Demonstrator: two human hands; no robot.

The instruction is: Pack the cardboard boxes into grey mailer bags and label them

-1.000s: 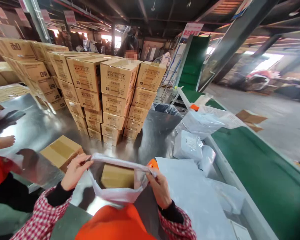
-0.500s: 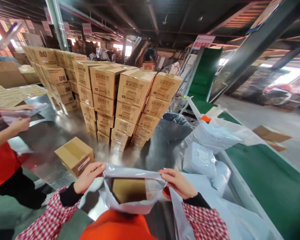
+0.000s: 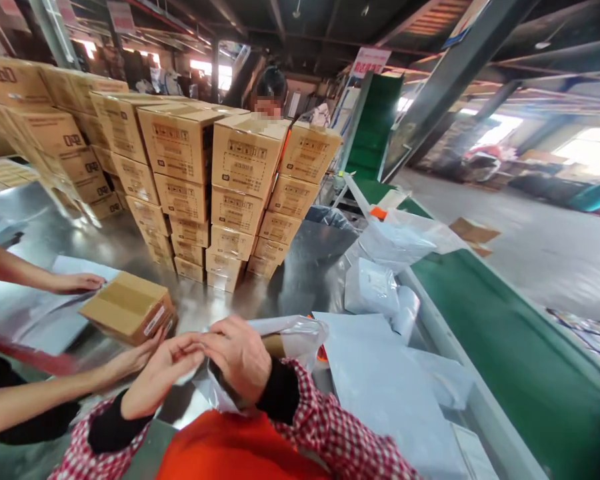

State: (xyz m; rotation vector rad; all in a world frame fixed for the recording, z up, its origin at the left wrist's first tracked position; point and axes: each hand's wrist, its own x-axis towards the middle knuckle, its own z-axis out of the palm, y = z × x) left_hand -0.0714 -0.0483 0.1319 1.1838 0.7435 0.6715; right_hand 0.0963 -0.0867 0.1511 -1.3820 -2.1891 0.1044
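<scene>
I see red-and-white checked sleeves (image 3: pixel 330 413), black cuffs (image 3: pixel 280 392) and a translucent whitish bag (image 3: pixel 305 337). Toward the grey tabletop's (image 3: pixel 315 273) far edge, my view shows brown cartons (image 3: pixel 245 157) printed black; along its right edge, a green belt (image 3: pixel 480 320).

No text is legible: the bold logo on the left cartons (image 3: pixel 70 141), print on the middle cartons (image 3: pixel 245 157), near carton's label (image 3: pixel 155 319) and far sign (image 3: pixel 371 61) are blurred.

A glossy, pale plastic bag (image 3: pixel 305 331) sat crumpled and partly open above the metal table (image 3: pixel 325 267), a brown box (image 3: pixel 274 345) partly visible inside.
</scene>
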